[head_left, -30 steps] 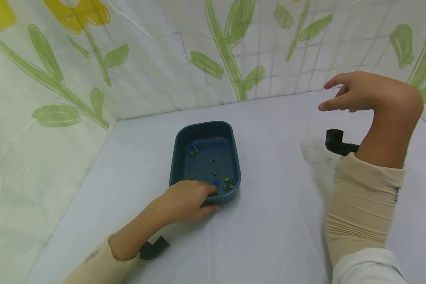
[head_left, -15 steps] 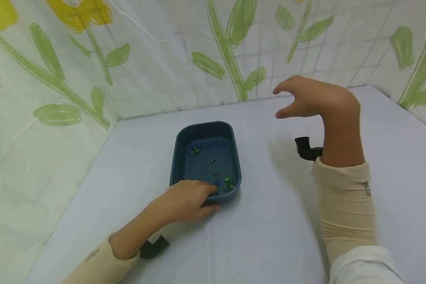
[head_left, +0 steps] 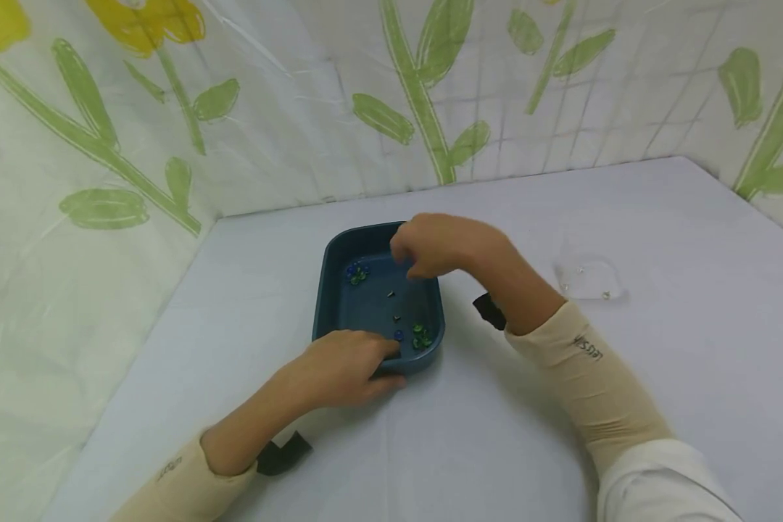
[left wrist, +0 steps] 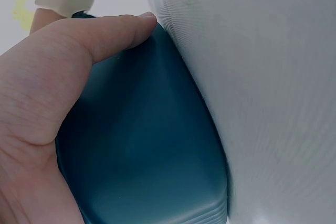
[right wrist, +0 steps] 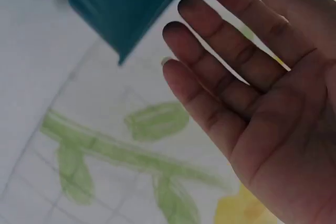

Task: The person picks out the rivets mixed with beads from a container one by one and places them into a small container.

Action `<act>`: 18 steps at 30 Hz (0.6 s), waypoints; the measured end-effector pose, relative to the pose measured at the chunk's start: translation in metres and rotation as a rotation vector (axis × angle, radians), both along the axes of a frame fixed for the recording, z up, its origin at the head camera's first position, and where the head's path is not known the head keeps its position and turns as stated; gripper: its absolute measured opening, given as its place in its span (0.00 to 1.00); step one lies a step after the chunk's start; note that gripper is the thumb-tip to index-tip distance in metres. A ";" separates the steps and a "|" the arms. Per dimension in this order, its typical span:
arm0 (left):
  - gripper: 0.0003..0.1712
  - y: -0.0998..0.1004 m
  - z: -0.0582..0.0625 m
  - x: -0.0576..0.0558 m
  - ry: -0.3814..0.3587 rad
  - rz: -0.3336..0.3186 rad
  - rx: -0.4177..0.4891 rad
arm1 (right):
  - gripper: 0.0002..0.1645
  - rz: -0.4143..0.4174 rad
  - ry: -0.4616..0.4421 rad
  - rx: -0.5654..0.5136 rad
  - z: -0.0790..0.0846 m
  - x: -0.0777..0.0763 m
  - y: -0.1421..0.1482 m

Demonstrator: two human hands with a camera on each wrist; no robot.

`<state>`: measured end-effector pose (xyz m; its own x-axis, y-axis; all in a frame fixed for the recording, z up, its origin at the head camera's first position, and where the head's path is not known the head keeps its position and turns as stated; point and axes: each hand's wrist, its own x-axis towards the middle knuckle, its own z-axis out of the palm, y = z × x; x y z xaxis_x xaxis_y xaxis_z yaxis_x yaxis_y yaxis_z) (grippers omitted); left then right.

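A dark blue rectangular tray [head_left: 378, 304] rests on the white table. Its near left corner is gripped by my left hand [head_left: 342, 370], fingers over the rim inside and thumb on the outer wall, as the left wrist view [left wrist: 142, 124] also shows for the tray's outside. In the tray lie a cluster of blue and green glass beads [head_left: 357, 273] at the far left, green beads [head_left: 421, 336] at the near right, a blue bead [head_left: 399, 335] and two small screws [head_left: 391, 293]. My right hand [head_left: 440, 245] hovers above the tray's far right side, its fingers loosely bent and holding nothing [right wrist: 273, 93].
A clear plastic dish [head_left: 590, 279] with a few tiny pieces in it stands on the table [head_left: 496, 449] to the right. Black camera mounts [head_left: 283, 454] stick out under both wrists. Behind the table hangs a white curtain [head_left: 287, 130] with painted flowers.
My right hand has moved left and down, from above the clear dish to above the tray's far right side. My left hand and the tray have stayed in place.
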<state>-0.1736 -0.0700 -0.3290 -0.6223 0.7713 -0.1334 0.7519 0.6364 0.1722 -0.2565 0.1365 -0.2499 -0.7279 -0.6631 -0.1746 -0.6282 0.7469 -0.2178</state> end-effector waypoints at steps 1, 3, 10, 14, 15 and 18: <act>0.14 0.000 0.000 0.000 0.000 -0.003 0.001 | 0.18 0.026 -0.021 0.020 -0.007 0.000 -0.009; 0.14 -0.001 0.000 0.000 0.004 -0.008 0.004 | 0.15 0.062 -0.066 0.067 -0.022 -0.001 -0.024; 0.15 -0.001 0.001 0.000 0.006 -0.002 0.016 | 0.04 0.134 -0.118 0.097 -0.054 -0.003 -0.049; 0.16 -0.001 0.000 -0.001 0.001 -0.004 0.018 | 0.10 0.121 -0.151 0.095 -0.053 -0.002 -0.049; 0.16 -0.002 0.000 -0.001 0.000 -0.005 0.018 | 0.10 0.113 -0.156 0.098 -0.052 -0.002 -0.049; 0.17 -0.002 0.000 -0.001 -0.003 -0.003 0.018 | 0.09 0.109 -0.167 0.102 -0.051 -0.001 -0.049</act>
